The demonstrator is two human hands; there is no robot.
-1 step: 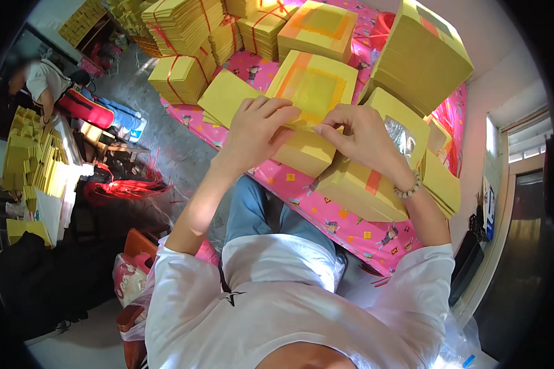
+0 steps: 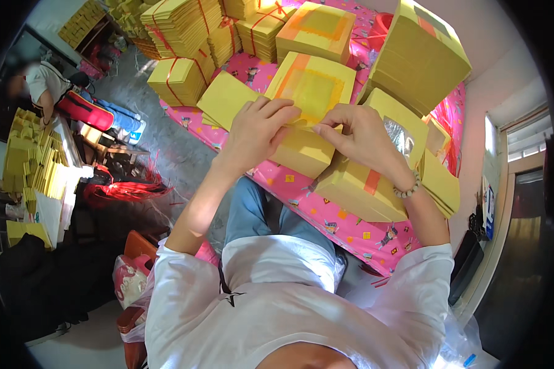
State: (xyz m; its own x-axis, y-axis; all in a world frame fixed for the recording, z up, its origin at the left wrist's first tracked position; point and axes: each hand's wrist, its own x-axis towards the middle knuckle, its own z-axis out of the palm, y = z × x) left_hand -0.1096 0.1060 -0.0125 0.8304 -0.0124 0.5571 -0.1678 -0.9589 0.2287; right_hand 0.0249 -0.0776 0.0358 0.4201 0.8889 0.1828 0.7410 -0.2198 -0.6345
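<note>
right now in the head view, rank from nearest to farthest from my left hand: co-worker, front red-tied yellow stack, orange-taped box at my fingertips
1. orange-taped box, right at the left hand's fingertips
2. front red-tied yellow stack, ahead and left
3. co-worker, far left

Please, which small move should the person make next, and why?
Perhaps smooth lightly along the near top edge of the yellow box: the left grip and right grip both lie at that edge, though what they pinch, if anything, is unclear.
</note>
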